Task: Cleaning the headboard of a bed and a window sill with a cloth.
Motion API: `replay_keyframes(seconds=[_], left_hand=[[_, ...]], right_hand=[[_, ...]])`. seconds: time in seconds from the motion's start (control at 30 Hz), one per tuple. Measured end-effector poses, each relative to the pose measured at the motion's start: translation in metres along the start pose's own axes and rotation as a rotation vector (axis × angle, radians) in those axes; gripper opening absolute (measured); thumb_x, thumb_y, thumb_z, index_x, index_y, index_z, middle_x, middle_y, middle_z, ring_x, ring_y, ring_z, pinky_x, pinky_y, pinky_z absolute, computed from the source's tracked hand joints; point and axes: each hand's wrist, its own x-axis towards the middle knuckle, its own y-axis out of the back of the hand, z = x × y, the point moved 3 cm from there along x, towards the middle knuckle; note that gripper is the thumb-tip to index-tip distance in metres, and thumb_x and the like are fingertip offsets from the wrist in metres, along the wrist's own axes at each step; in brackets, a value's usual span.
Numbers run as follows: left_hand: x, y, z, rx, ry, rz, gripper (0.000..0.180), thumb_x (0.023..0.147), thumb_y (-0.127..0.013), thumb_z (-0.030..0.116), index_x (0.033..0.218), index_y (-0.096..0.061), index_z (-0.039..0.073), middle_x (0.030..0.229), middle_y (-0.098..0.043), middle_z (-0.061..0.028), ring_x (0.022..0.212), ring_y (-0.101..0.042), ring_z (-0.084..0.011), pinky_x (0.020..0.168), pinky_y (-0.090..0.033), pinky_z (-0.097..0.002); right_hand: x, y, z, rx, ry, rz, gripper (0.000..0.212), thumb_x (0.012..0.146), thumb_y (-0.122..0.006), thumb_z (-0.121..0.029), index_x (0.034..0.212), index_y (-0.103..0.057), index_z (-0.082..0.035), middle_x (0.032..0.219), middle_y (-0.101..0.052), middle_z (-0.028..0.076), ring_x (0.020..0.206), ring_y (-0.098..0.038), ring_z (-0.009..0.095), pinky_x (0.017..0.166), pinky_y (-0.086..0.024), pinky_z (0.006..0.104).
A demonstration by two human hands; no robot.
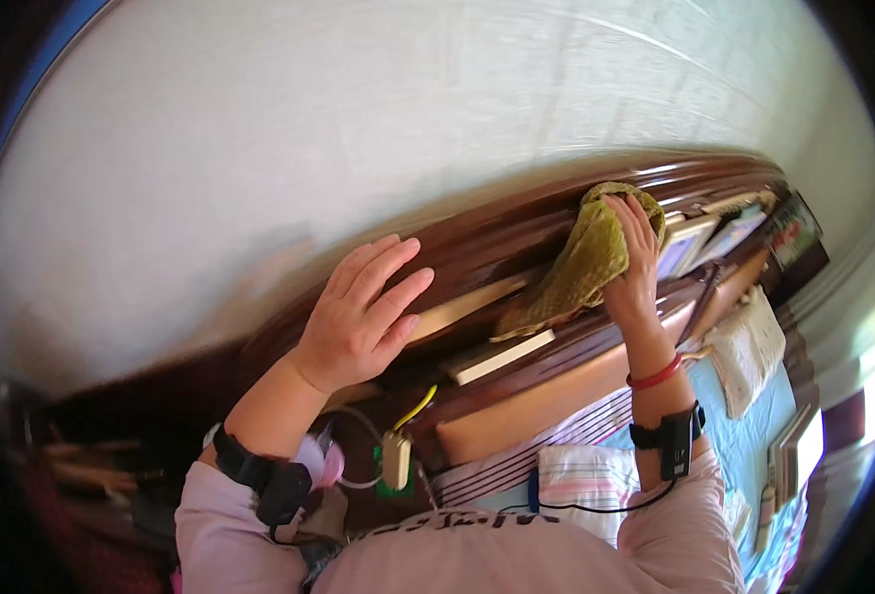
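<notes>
While both forearms are reaching up from the lower edge, a pale pink shirt is filling the nearest part of the view, and black devices are clinging to the forearms by straps. Just beyond the shirt, a plaid pillow is lying on light blue bedding, and to its left a whitish socket block is showing near a yellow cable. Farther up, the left hand is hovering empty, fingers open and spread, in front of a dark wooden headboard. The right hand, below which a red wristband is circling the forearm, is gripping an olive-green cloth; its fingers are lying over the folds. The cloth is resting against the headboard's upper part, right of centre, its tail hanging toward a cream-edged flat object. Right of that hand, light-coloured frames are leaning along the headboard. Behind everything, a whitish wall is spreading across the top.
</notes>
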Motion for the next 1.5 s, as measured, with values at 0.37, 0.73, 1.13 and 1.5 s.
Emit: replay_keyframes(seconds=[0.37,0.73,1.13,1.5], left_hand=[[-0.259,0.116,0.014,-0.186,0.944,0.512,0.029,0.075,-0.053,-0.002,0.104,-0.054,0.000,0.116,-0.049,-0.0138,0.101,-0.050,-0.0199,0.079,-0.042,-0.0267],[-0.374,0.131,0.079,-0.234,1.361,0.512,0.026,0.073,-0.054,-0.001,0.099,-0.056,0.002,0.113,-0.050,-0.0114,0.095,-0.053,-0.0189,0.077,-0.044,-0.0278],[-0.398,0.057,0.068,-0.215,0.971,-0.491,0.058,0.071,-0.062,0.015,0.124,-0.039,0.008,0.135,-0.026,-0.0154,0.124,-0.027,-0.0337,0.097,-0.026,-0.0482],[-0.396,0.053,0.043,-0.242,0.883,-0.764,0.067,0.072,-0.062,0.018,0.131,-0.030,0.013,0.139,-0.020,-0.0115,0.127,-0.022,-0.0313,0.098,-0.020,-0.0559]], right_hand=[[-0.042,-0.097,-0.218,0.044,0.368,-0.150,0.070,0.053,-0.062,-0.011,0.121,-0.044,-0.014,0.116,-0.041,0.010,0.114,-0.037,0.029,0.088,-0.028,0.0471],[-0.154,-0.261,-0.374,0.182,1.193,-0.519,0.043,0.071,-0.050,-0.009,0.113,-0.046,0.000,0.112,-0.046,0.016,0.107,-0.043,0.029,0.095,-0.032,0.0384],[-0.192,-0.274,-0.392,-0.099,1.375,-0.573,0.024,0.075,-0.047,-0.017,0.095,-0.059,-0.009,0.104,-0.055,0.006,0.101,-0.049,0.022,0.090,-0.035,0.0315],[-0.142,-0.180,-0.235,0.093,0.602,-0.663,0.048,0.068,-0.054,-0.016,0.116,-0.051,-0.022,0.118,-0.051,0.000,0.088,-0.055,0.017,0.072,-0.041,0.0349]])
